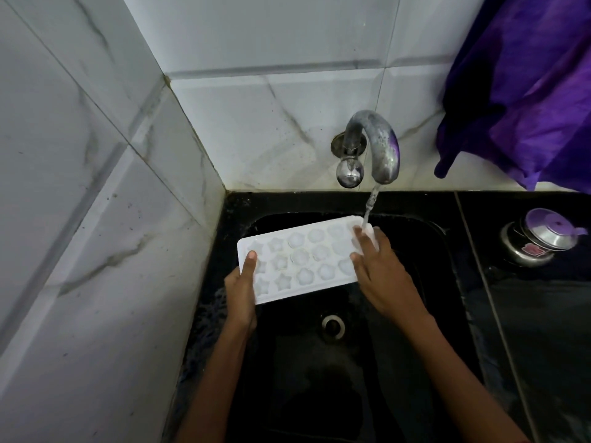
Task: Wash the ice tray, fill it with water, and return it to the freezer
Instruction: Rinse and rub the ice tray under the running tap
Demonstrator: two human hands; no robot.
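Note:
A white ice tray with star and round moulds hangs level over the black sink. My left hand grips its left end, thumb on top. My right hand holds the right end, fingers lying over the tray's corner. Water runs from the curved metal tap and lands on the right-hand fingers and that corner of the tray. The tray's right edge is hidden by the hand.
The sink drain lies below the tray. Marble-look tiled walls close in the left and back. A purple cloth hangs at the upper right. A steel pot with a lid stands on the black counter at the right.

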